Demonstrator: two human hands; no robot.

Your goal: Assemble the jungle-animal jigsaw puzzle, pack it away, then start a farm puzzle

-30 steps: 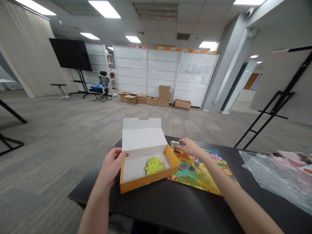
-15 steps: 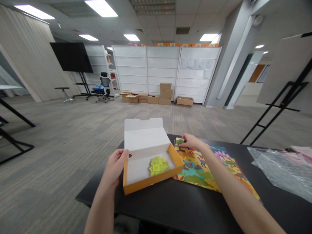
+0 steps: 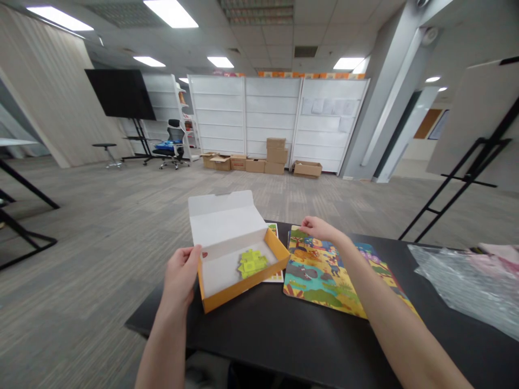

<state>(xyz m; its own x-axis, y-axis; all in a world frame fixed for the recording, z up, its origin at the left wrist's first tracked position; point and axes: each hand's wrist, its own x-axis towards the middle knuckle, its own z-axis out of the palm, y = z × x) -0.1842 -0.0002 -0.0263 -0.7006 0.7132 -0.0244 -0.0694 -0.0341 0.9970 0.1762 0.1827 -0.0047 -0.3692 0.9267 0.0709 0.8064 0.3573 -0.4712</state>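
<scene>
- Left hand (image 3: 180, 275): closed on the orange box (image 3: 247, 289) at its left wall, near the far-left corner; thumb over the rim, remaining fingers mostly hidden on the outside.
- Orange box: on the left part of the black surface (image 3: 292, 329), set at an angle, its front wall facing the near edge. White lid (image 3: 225, 219) raised and leaning back towards the surface's far edge. Whether the base lies fully flat is unclear.
- Yellow-green pieces (image 3: 252, 263): inside the box, on its white floor, right of centre. They overlap or interlock; exact count not readable.
- White-bordered card (image 3: 277, 277): partly covered by the box, showing past its right wall at the far and near ends. Whether the box touches it: can't make out.
- Picture board (image 3: 310, 275): flat on the surface, right of the box and just beside its near-right corner; printed with animals, a pond and plants.
- Right hand (image 3: 320, 229): fingers bent at the board's far-left corner, close to the surface's far edge. Pinching or merely resting there: I can't tell from this view. Forearm passes over the board's right part.
- Clear plastic wrap (image 3: 454, 281): crumpled on the surface's right part, well apart from the box; a pink item (image 3: 505, 251) lies by it.
</scene>
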